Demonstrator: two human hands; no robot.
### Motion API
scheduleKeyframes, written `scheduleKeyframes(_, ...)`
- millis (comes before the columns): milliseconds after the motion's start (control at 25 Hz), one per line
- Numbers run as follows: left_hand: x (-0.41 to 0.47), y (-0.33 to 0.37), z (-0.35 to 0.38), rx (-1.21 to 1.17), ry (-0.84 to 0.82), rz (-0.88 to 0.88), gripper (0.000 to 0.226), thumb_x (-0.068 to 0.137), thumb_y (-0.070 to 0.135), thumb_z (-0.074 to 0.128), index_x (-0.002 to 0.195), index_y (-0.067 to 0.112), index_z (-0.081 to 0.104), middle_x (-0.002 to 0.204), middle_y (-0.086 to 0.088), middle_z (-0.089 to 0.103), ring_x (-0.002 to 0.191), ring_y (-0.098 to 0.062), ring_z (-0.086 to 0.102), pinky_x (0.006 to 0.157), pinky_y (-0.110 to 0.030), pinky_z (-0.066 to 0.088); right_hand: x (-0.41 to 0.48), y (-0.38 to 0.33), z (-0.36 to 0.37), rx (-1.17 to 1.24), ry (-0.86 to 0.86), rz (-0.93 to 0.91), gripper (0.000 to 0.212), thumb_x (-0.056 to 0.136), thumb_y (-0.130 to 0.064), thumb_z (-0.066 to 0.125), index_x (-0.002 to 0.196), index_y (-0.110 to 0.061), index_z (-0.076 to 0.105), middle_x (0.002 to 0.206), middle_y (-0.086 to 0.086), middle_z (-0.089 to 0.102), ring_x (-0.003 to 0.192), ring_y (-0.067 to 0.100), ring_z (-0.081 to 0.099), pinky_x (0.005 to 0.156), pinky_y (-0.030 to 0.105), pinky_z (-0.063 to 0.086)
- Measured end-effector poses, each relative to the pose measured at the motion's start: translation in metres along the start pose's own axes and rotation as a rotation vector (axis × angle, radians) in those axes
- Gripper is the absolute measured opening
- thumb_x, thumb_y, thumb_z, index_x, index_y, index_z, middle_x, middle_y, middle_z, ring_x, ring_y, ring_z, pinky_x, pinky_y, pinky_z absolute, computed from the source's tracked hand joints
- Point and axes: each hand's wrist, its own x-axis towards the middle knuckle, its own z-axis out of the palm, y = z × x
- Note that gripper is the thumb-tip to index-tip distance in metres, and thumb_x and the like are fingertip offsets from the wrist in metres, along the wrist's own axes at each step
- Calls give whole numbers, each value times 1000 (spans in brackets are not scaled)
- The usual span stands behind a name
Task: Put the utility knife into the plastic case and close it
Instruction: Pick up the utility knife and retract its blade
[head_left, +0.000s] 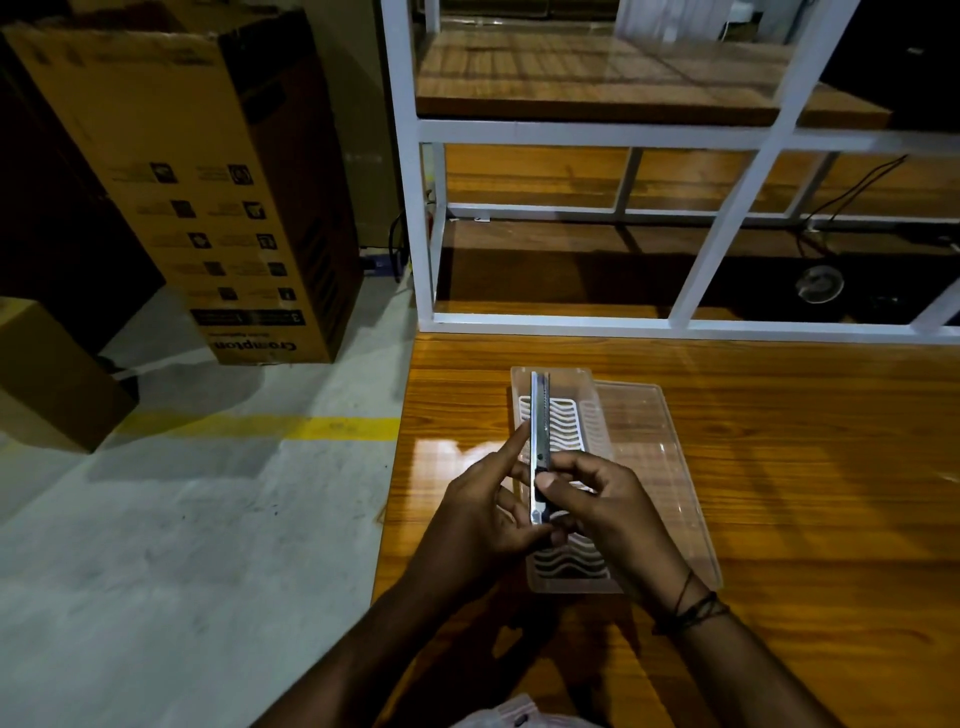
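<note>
Grip: both hands closed on the utility knife (540, 441). Right hand (602, 506) pinches the near end, thumb across the top of the handle, fingers curled beneath. Left hand (485, 506) supports the same end from the other side, index finger extended and laid along the knife's left edge.

Utility knife: slim, metallic body with a dark slider; held lengthwise, far end pointing away from the person, raised above the case and not resting in it. Whether the blade is out cannot be told.

Plastic case (574, 584): clear, open, directly under the grip on the wooden table (779, 493); a white wavy-slotted insert (563, 431) lies in its base. Clear lid (654, 441): lying flat to the right of the grip, alongside the base.

Thread bracelet (693, 610): dark, on the right wrist, behind the grip.

White metal frame (571, 132): beyond the grip, at the table's far edge. Cardboard box (208, 182): far left of the grip, on the floor, by a yellow floor line (260, 427).
</note>
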Motion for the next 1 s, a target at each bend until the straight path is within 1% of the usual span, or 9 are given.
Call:
scheduleKeyframes(120,6,4,5,-81,42,-9,92,77,30,90,156,33,42,126,10,63,102,-9,68,84,-23,60,5,-3,-7,-14,45,12,14,90,-5,68,94,-15,78,88,12,75,75,22,72,55,31,55)
scheduleKeyframes(240,19,7,14,-245,122,-136,45,91,31,70,136,35,62,123,6,69,101,-13,72,87,-41,64,9,-8,-14,7,51,-16,18,92,-1,65,99,-13,75,85,10,77,72,18,72,55,29,56)
scheduleKeyframes(320,28,6,16,-292,166,-221,29,95,28,63,123,31,72,114,3,76,96,-17,76,87,-50,63,9,-7,-18,-22,55,-45,19,92,0,65,104,-11,75,82,7,77,72,15,73,54,28,56)
scheduleKeyframes(480,37,7,19,-349,183,-337,25,88,27,73,110,16,77,96,-4,79,86,-24,79,85,-53,63,6,3,-20,-75,52,-51,23,90,0,67,109,-11,75,79,4,76,73,15,72,55,27,55)
scheduleKeyframes(560,38,6,22,-355,189,-360,25,83,29,76,104,17,77,92,-4,80,85,-23,79,84,-50,64,5,7,-20,-96,58,-58,24,89,-1,69,108,-13,75,80,6,77,74,17,72,56,28,55)
scheduleKeyframes(680,39,3,25,-373,182,-362,11,90,16,78,101,17,77,88,-5,80,82,-21,78,81,-45,65,4,11,-21,-113,76,-81,25,89,0,69,110,-12,76,81,13,76,70,20,69,56,29,55)
scheduleKeyframes(800,39,2,27,-354,184,-361,10,91,9,76,100,12,75,86,-6,79,75,-12,76,76,-36,64,3,12,-21,-123,67,-90,27,88,3,69,109,-13,76,72,5,74,62,15,64,56,28,53)
scheduleKeyframes(880,39,1,28,-309,197,-364,11,90,9,76,101,11,75,87,-4,79,77,-14,76,78,-37,64,3,14,-20,-139,64,-98,30,88,4,68,109,-16,76,69,1,73,59,11,62,58,25,52)
scheduleKeyframes(1000,39,0,29,-256,207,-362,10,91,11,75,101,12,74,87,-1,79,80,-15,77,79,-38,65,5,16,-18,-206,61,-124,35,89,1,68,109,-26,76,81,-3,78,68,8,67,64,25,53)
